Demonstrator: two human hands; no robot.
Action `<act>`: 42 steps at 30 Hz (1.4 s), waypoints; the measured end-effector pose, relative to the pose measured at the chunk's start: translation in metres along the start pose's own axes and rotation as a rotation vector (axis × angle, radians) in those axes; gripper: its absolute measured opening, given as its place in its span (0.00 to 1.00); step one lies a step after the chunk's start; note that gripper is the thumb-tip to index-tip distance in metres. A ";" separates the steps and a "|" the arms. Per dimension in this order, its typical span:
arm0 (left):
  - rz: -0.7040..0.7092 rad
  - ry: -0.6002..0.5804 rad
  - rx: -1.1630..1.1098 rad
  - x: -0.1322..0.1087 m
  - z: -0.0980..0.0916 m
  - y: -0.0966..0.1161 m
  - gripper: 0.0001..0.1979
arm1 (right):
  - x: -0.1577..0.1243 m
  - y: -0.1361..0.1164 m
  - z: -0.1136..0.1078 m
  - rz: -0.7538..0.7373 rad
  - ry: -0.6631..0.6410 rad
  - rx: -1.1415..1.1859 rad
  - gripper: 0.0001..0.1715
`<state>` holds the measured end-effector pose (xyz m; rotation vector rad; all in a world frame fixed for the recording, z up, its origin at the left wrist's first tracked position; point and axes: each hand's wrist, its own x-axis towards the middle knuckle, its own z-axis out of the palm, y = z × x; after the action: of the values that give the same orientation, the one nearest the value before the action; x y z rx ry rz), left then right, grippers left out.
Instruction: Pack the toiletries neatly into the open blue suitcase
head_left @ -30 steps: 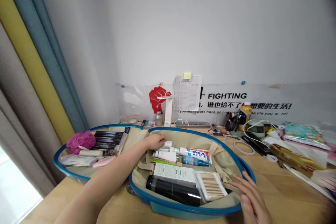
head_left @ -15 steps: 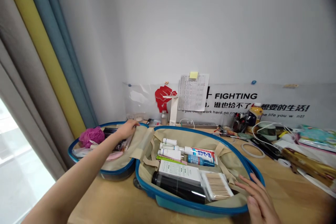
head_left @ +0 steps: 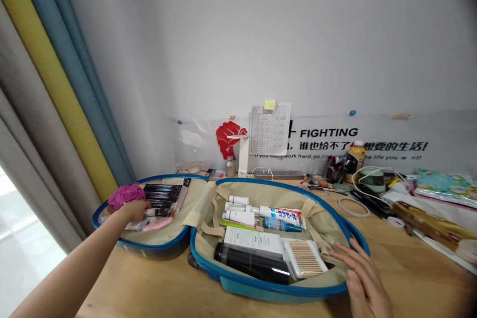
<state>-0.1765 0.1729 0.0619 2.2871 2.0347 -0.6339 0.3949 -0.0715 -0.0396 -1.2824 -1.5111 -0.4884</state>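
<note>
Here we go: the left hand [head_left: 136, 211] is down in the left half of an open blue-rimmed travel toiletry case [head_left: 156, 246], fingers curled over the contents, and from this angle I can't tell whether that grip has hold of anything. Right beside it sits a magenta bath pouf [head_left: 125, 196], with dark flat packets [head_left: 162, 193] just past the fingertips and a pink item [head_left: 157, 224] just below them. Over on the right, the right hand [head_left: 363, 283] is wide open, grip released, fingers spread just beside the blue rim of the other half. That half is packed: a toothpaste tube [head_left: 282, 213], a blue bottle [head_left: 282, 224], white tubes [head_left: 238, 217], a white box [head_left: 253, 241], a black bottle [head_left: 251, 263] and a bag of cotton swabs [head_left: 303, 258], all lying on beige lining. The whole case lies open on a wooden desk [head_left: 417, 268], with a bottle of yellow drink [head_left: 354, 159] and a power strip [head_left: 278, 175] at the back, near a "FIGHTING" wall sign [head_left: 328, 133].
</note>
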 end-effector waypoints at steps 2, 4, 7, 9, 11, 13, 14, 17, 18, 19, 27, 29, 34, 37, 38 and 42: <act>0.003 -0.004 -0.001 0.000 0.000 0.000 0.15 | 0.000 0.000 0.000 0.002 0.004 0.003 0.19; 0.009 0.011 -0.008 -0.002 -0.002 0.001 0.15 | 0.000 -0.001 0.000 0.012 0.005 0.010 0.20; 0.032 0.077 -0.040 -0.008 -0.010 0.003 0.15 | 0.000 -0.001 -0.001 0.022 -0.001 0.012 0.20; 0.057 0.152 -0.072 -0.014 -0.023 0.005 0.14 | 0.000 -0.001 -0.001 0.018 -0.004 0.006 0.19; 0.093 0.244 -0.106 -0.020 -0.040 0.011 0.14 | 0.000 -0.001 -0.001 0.013 -0.002 -0.002 0.18; 0.148 0.334 -0.142 -0.026 -0.060 0.022 0.16 | 0.000 -0.001 -0.001 0.007 -0.005 -0.012 0.18; 0.183 0.373 -0.162 -0.029 -0.070 0.031 0.18 | 0.000 -0.001 -0.001 0.003 -0.006 -0.016 0.18; 0.309 0.448 -0.217 -0.031 -0.098 0.070 0.21 | 0.000 -0.002 -0.001 0.000 -0.005 -0.018 0.18; 0.354 0.458 -0.229 -0.030 -0.105 0.087 0.22 | 0.000 -0.002 -0.001 0.002 -0.001 -0.018 0.18; 0.402 0.463 -0.237 -0.028 -0.111 0.105 0.22 | 0.000 -0.002 -0.001 0.004 0.004 -0.018 0.18; 0.620 0.347 -0.207 0.021 -0.122 0.242 0.19 | 0.001 -0.002 -0.001 0.003 0.011 -0.029 0.18; 0.652 0.323 -0.191 0.034 -0.119 0.261 0.18 | 0.000 -0.002 -0.001 0.012 0.020 -0.036 0.19; 0.691 0.319 -0.175 0.054 -0.108 0.279 0.17 | -0.002 0.000 -0.002 0.035 0.017 -0.025 0.19; 0.709 0.320 -0.175 0.058 -0.102 0.280 0.17 | -0.003 0.000 -0.002 0.050 0.009 -0.003 0.19; 0.717 0.320 -0.175 0.059 -0.101 0.279 0.17 | -0.003 0.000 -0.002 0.051 0.006 -0.001 0.19; 0.743 0.325 -0.181 0.059 -0.098 0.280 0.16 | -0.001 -0.002 -0.002 0.023 0.002 -0.029 0.17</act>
<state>0.1231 0.2127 0.0631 2.8633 1.0727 -0.0308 0.3940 -0.0740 -0.0390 -1.3199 -1.4909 -0.4990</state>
